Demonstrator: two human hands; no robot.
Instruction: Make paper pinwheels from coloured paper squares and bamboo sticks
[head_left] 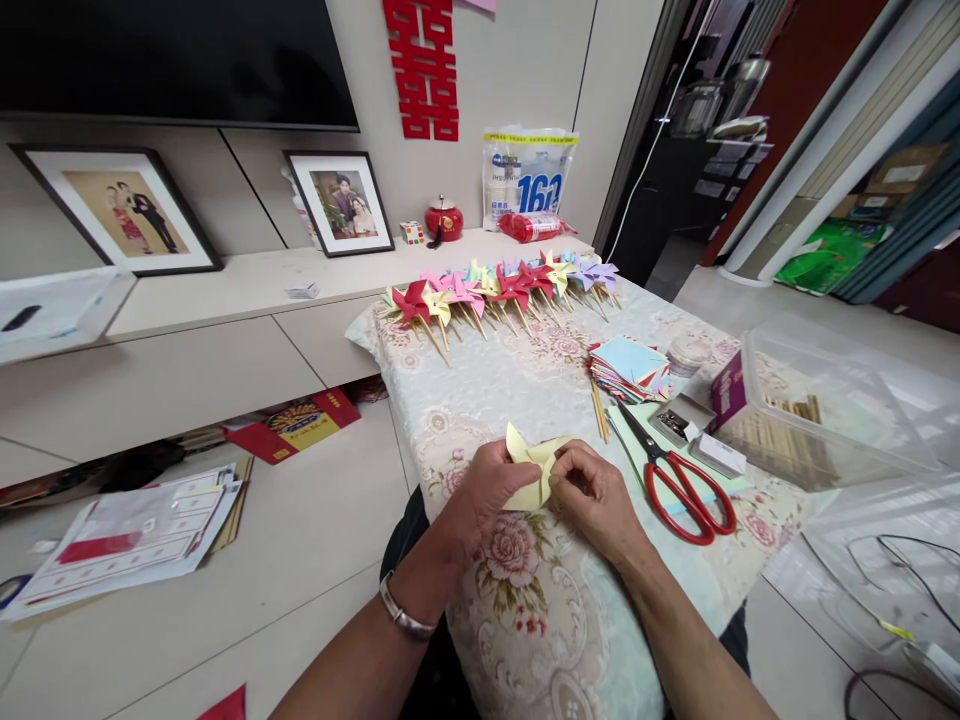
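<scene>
My left hand (487, 490) and my right hand (596, 495) are both closed on a yellow paper pinwheel (534, 462), held just above the floral tablecloth (517, 380) at the table's near end. The paper's corners are folded toward its middle, where my right fingers pinch. A metal bracelet sits on my left wrist. A row of finished paper pinwheels (502, 285) on sticks, in red, yellow, pink, green and purple, lies across the far end of the table.
Red-handled scissors (679, 478) lie right of my hands. Beside them are wooden sticks (598, 408), a stack of coloured paper squares (630, 365), a small box of pins (679, 420) and a clear plastic box (825, 410) with sticks. Papers (135, 535) lie on the floor at left.
</scene>
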